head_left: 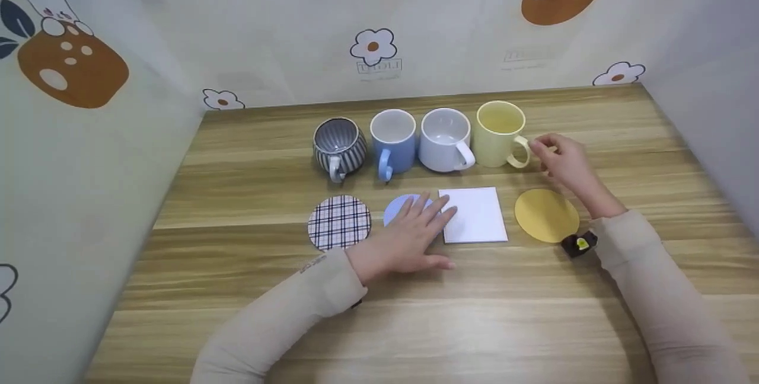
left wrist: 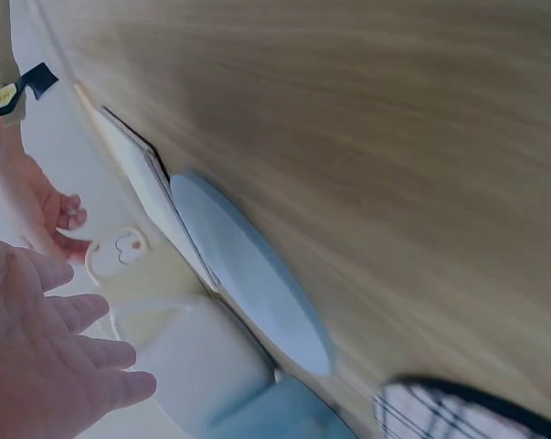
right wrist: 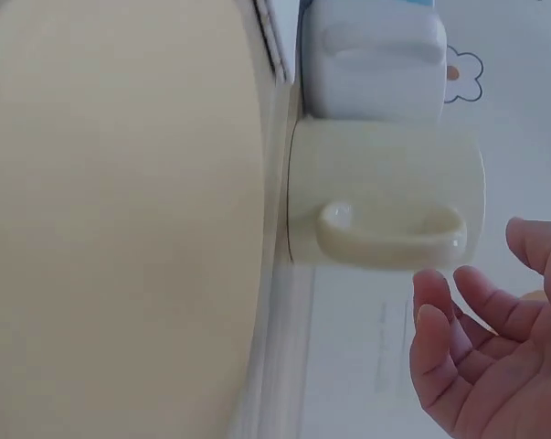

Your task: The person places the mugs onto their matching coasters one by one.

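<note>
Mugs point(head_left: 439, 156) stand at twelve o'clock, none on coasters point(head_left: 476, 215). Left hand point(head_left: 410, 239) splays; right hand point(head_left: 566, 163) curls loosely, empty.

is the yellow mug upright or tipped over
Upright: the yellow mug stands with its rim facing up and its base on the table.

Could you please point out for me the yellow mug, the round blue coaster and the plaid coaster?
Yellow mug point(head_left: 493, 144): head view, on the front of its body.
Round blue coaster point(left wrist: 247, 276): left wrist view, on its flat face.
Plaid coaster point(head_left: 339, 222): head view, middle of its top.
</note>
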Tool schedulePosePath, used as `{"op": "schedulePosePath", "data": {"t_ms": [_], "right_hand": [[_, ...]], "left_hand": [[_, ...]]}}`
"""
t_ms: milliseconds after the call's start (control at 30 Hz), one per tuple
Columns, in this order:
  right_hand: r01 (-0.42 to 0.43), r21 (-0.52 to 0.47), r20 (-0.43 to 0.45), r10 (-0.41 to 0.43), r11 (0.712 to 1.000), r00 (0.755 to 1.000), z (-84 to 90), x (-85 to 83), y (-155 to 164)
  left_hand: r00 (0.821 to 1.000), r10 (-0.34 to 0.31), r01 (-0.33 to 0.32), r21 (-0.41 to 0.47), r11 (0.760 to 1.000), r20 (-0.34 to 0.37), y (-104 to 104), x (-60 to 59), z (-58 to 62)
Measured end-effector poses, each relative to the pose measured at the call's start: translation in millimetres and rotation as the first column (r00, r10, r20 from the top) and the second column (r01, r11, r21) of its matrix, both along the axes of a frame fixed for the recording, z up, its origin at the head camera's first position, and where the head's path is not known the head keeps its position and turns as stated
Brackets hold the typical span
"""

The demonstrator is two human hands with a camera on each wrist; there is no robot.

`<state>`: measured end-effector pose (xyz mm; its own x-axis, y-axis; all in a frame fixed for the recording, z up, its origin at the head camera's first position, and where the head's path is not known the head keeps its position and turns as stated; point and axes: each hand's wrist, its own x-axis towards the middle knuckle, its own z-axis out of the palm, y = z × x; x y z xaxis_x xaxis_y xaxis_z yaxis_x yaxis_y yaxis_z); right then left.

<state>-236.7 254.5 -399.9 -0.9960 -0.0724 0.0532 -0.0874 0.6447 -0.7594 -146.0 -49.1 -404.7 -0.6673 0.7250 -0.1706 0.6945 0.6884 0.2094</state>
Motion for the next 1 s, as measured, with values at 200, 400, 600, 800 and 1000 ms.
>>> {"op": "schedulePosePath", "data": {"t_ms": [200, 400, 600, 800, 1000], "right_hand": [[0.048, -0.087, 0.08, -0.041, 0.995, 0.996, -1.8, -4.3, -7], [0.063, -0.152, 0.143, -0.041, 0.986, 0.989, -7.2, -11.6, -11], [0.016, -0.298, 0.246, 0.06, 0.954, 0.967, -7.4, -18.7, -8], [-0.044, -0.413, 0.331, 0.195, 0.91, 0.923, -6.2, -25.3, 0], [-0.045, -0.467, 0.375, 0.243, 0.883, 0.895, -12.3, -29.1, 3]], "left_hand": [[0.997, -0.073, 0.074, -0.043, 0.996, 0.023, 29, -0.9, -5.1], [0.991, -0.126, 0.119, -0.151, 0.981, -0.039, 55, -0.5, -8.8], [0.982, -0.168, 0.146, -0.216, 0.965, -0.087, 73, -1.6, -14.3], [0.975, -0.198, 0.165, -0.255, 0.953, -0.106, 84, -7.5, -19.5], [0.974, -0.206, 0.174, -0.278, 0.945, -0.09, 92, -9.7, -22.3]]}}
